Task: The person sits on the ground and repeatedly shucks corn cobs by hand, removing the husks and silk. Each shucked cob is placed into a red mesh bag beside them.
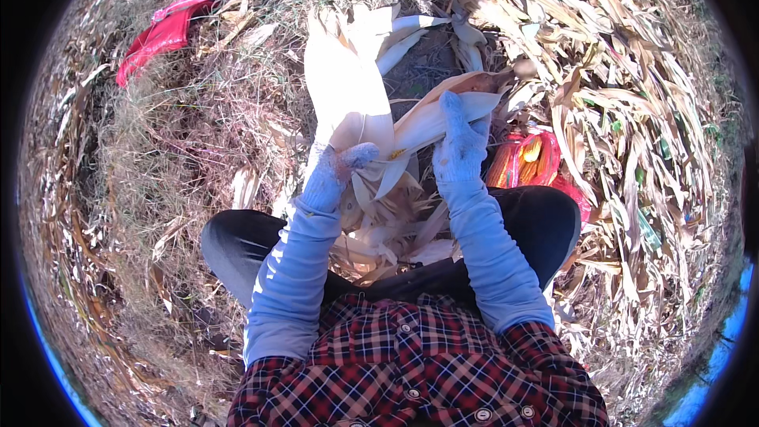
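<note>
Both my hands wear pale knitted gloves. In front of my lap, my right hand (461, 142) wraps round an ear of corn (423, 120) in its dry husk, thumb lying along it. A bit of yellow shows at the ear's near left end. Beside that end my left hand (338, 170) is closed on pale corn husk (345, 83), bright with sunlight. Its fingertips are partly lost in glare and leaves. Loose husks (387, 241) lie between my bent legs, below both hands.
To the right of my right knee sits a red mesh bag (528, 162) with yellow corn in it. A red bag (170, 32) lies on dry grass at the far left. Dry corn stalks and leaves (632, 150) are heaped along the right side.
</note>
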`<state>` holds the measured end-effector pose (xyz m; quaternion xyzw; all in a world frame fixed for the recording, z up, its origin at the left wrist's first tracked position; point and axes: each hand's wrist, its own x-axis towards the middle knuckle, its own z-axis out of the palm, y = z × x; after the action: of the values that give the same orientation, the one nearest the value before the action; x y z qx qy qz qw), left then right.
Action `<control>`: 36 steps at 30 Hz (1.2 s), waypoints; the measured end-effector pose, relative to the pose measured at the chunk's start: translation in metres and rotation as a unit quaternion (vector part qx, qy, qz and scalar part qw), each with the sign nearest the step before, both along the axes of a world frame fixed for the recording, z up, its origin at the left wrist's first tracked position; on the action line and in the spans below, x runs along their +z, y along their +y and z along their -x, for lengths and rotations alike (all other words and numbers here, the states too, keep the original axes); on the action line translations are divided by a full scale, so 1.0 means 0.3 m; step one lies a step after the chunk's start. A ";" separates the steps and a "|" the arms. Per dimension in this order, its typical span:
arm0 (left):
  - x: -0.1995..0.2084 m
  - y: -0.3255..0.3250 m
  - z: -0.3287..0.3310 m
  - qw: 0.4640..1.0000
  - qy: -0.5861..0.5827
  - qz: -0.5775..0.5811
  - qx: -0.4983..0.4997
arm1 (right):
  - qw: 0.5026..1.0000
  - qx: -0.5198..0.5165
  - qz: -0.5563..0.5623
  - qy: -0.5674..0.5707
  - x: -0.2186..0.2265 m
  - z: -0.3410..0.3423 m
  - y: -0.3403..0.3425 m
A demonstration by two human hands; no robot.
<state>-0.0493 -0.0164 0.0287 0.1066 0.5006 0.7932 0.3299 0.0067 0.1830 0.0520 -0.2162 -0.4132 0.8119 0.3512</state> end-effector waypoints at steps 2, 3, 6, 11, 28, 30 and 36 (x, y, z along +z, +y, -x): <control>0.052 0.015 0.005 0.999 -0.006 0.034 -0.027 | 0.999 0.001 -0.043 -0.033 0.043 -0.006 -0.059; 0.060 0.032 -0.012 1.000 0.000 0.019 0.004 | 0.997 0.001 -0.066 -0.049 0.057 -0.009 -0.088; 0.058 0.070 -0.035 0.996 0.053 0.041 0.061 | 0.987 0.007 -0.147 -0.058 0.033 -0.012 -0.123; -0.025 0.014 -0.002 0.994 -0.090 -0.055 0.012 | 0.997 0.050 -0.059 -0.014 0.065 -0.010 -0.107; 0.017 -0.019 -0.062 0.995 0.084 -0.054 0.027 | 0.966 0.136 0.203 -0.083 0.021 -0.049 -0.078; 0.085 -0.024 -0.071 0.995 0.011 -0.098 0.013 | 0.975 0.097 0.180 -0.089 0.058 -0.030 -0.093; 0.156 -0.004 -0.086 0.977 -0.050 -0.208 -0.005 | 0.978 0.073 0.169 -0.101 0.031 -0.018 -0.062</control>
<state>-0.0235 -0.0176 0.0754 0.1358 0.3065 0.8826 0.3295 0.0122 0.1644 0.0613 -0.3228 -0.3183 0.8673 0.2056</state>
